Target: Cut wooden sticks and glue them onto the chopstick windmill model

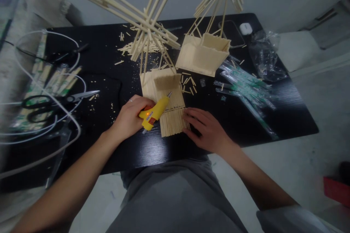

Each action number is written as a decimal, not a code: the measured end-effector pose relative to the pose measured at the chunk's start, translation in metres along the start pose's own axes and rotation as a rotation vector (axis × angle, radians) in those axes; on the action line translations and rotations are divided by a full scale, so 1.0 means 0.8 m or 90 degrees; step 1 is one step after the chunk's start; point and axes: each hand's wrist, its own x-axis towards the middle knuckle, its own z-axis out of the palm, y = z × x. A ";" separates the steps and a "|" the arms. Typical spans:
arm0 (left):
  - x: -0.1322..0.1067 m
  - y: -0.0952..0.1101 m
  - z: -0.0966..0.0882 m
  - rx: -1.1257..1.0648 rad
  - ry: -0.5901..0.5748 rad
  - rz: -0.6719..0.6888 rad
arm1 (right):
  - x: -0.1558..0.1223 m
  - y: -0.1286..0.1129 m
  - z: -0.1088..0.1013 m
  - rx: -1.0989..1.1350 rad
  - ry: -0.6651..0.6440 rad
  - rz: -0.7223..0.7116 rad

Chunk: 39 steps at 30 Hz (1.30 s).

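My left hand grips a yellow hot glue gun, its metal nozzle tilted up to the right and a small orange light lit on its side. Below the nozzle lies a flat panel of thin wooden sticks with a short stick wall standing on it. A smaller stick panel meets its near edge. Fingers and thumb of my right hand hold this smaller panel by its right edge. A windmill-like stick frame rises from the back of the large panel.
Behind to the right stands a similar stick model with a box. Scissors, a white cable and wrapped stick bundles lie left. Plastic wrappers cover the right side. Cut stick pieces and a white earbud case lie farther back.
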 end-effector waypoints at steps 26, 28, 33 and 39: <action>-0.001 -0.001 0.001 0.001 0.004 0.011 | 0.003 -0.001 0.000 -0.018 0.006 0.003; -0.001 -0.001 0.000 0.004 0.006 0.014 | 0.002 -0.001 0.000 -0.017 0.007 0.004; 0.000 0.000 0.000 0.004 0.009 0.024 | 0.003 -0.002 0.000 -0.028 0.008 0.002; 0.000 0.000 0.000 0.006 0.005 0.024 | 0.004 -0.001 0.000 -0.027 -0.001 0.003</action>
